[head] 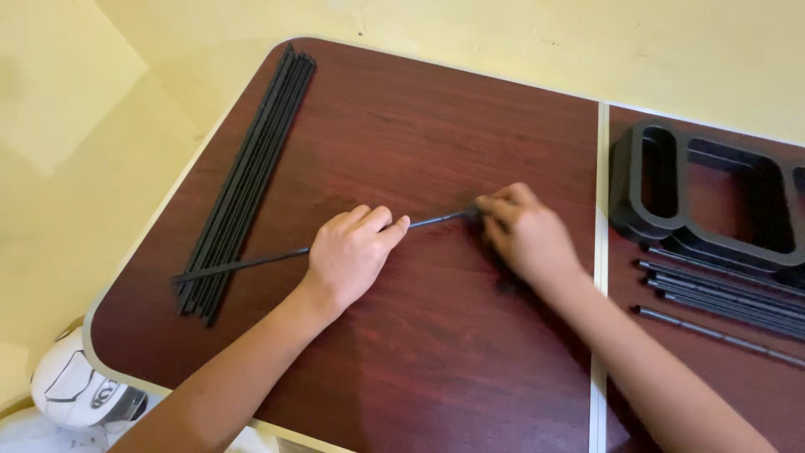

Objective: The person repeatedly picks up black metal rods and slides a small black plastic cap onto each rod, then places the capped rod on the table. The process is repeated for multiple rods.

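A long thin black rod (251, 264) lies across the dark red-brown table (436, 126), running from lower left up to the right. My left hand (352, 252) rests over the rod's middle, fingers curled on it. My right hand (524, 231) pinches the rod's right end, and something small and dark (506, 285) shows under its palm; I cannot tell what it is.
A bundle of several black rods (247, 180) lies along the table's left edge. On the right half sit stacked black plastic frames (696, 189) and several shorter black tubes (721, 294). A white seam (599, 252) divides the table. A white object (75, 390) sits below the left corner.
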